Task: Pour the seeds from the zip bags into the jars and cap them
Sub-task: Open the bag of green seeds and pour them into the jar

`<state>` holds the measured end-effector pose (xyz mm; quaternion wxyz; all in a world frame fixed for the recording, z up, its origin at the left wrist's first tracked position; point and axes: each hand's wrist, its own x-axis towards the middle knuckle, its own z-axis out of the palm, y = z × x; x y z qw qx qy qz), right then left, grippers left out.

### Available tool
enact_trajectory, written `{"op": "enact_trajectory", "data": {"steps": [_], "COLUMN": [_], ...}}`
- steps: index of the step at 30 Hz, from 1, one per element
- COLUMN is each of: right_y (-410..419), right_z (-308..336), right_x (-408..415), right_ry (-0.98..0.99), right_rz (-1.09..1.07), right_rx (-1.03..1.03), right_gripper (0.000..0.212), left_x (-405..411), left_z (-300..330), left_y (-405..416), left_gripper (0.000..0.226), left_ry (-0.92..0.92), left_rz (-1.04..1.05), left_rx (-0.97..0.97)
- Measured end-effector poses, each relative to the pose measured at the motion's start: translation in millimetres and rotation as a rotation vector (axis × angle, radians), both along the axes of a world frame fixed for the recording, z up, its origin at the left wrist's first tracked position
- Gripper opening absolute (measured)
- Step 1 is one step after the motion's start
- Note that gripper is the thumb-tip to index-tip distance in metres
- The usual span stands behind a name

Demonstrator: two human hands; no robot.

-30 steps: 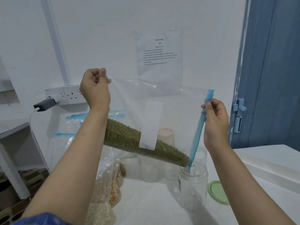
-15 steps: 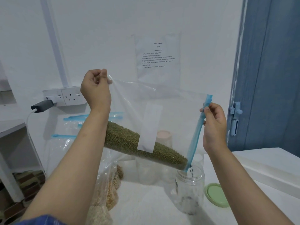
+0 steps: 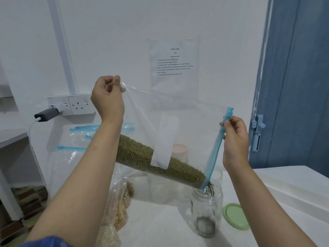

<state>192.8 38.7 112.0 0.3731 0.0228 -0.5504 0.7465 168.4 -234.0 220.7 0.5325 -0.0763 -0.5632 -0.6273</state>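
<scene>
A clear zip bag (image 3: 187, 122) with a blue zip strip hangs tilted in the air, green seeds (image 3: 142, 157) lying along its low edge. My left hand (image 3: 108, 97) pinches the bag's upper left corner. My right hand (image 3: 235, 139) pinches the blue zip strip at the right. The bag's low corner sits over the mouth of an open clear jar (image 3: 206, 211) on the white table, and seeds fall into it; a thin layer covers the jar's bottom. A green lid (image 3: 235, 216) lies flat to the right of the jar.
Other zip bags of pale and yellow seeds (image 3: 115, 211) lie on the table at the left. More clear jars (image 3: 179, 154), one with a pink lid, stand behind the held bag. A wall socket with a plugged charger (image 3: 48, 113) is at the left, a blue door (image 3: 299, 86) at the right.
Seeds have started streaming from the bag's low corner into the jar, whose bottom now holds a layer. Both hands keep their grips; the bag stays tilted the same way.
</scene>
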Motion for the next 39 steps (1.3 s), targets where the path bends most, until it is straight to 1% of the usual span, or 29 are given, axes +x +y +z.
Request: {"op": "enact_trajectory", "data": {"steps": [15, 39], "right_y": [2.3, 4.5], "right_z": [-1.4, 1.4], "right_x": [5.8, 4.4], "right_ry": [0.009, 0.004], "right_rz": [-0.011, -0.011], "right_rx": [0.012, 0.030], "right_gripper": [0.022, 0.023], "left_x": [3.9, 9.6], "left_z": [3.2, 1.5], "left_y": [2.3, 5.1], "left_gripper": [0.013, 0.017], "left_ry": [0.000, 0.016], "left_rz": [0.018, 0.022], "left_rx": [-0.029, 0.002]}}
